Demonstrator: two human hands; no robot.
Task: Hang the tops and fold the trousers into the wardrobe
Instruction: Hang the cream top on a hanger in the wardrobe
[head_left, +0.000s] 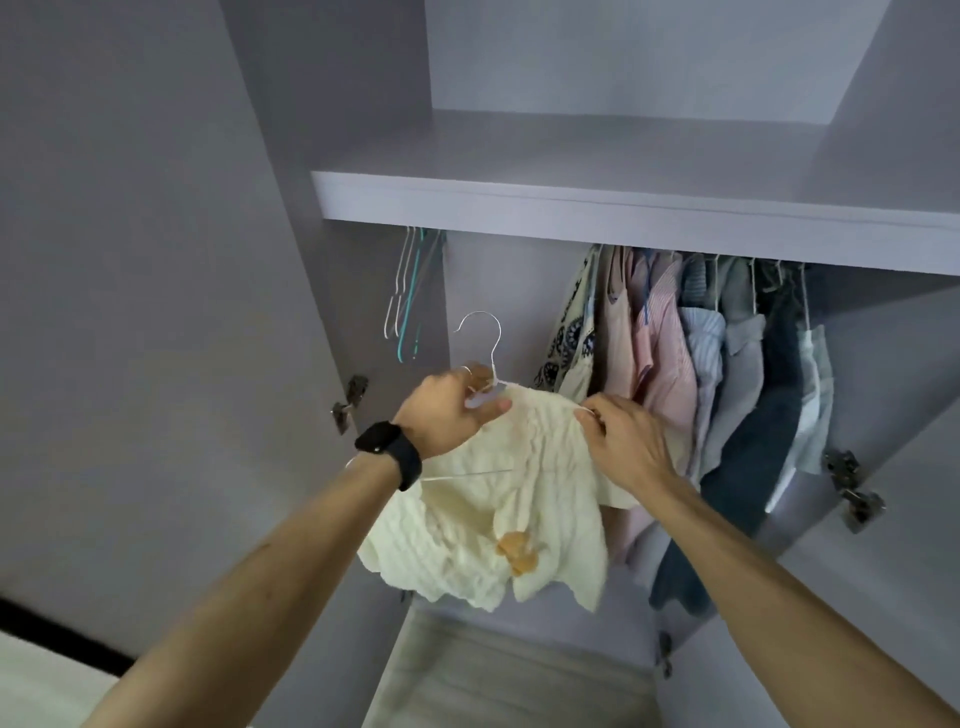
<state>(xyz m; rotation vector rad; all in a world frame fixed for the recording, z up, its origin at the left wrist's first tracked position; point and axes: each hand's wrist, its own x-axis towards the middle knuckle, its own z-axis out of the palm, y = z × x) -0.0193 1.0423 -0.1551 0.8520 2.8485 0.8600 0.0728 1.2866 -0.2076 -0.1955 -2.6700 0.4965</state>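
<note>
Holding cream top (488, 499) on white hanger (499, 338), left hand (447, 413) clamped on hanger neck, right hand (626, 444) pinching top's shoulder

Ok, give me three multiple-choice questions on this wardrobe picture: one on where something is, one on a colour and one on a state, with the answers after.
1. Where do the empty hangers hang?
A. Left of the hung clothes, under the shelf
B. Among the hung clothes
C. On top of the shelf

2. What colour is the top held in the hands?
A. Navy
B. Cream
C. Red

3. How is the hook of the held hanger?
A. On the rail
B. Caught on a hinge
C. Free in the air

Answers:
1 A: they hang by themselves at the left under the shelf.
2 B: the knit is pale cream.
3 C: the hook stands clear above the left hand and touches nothing.
</note>
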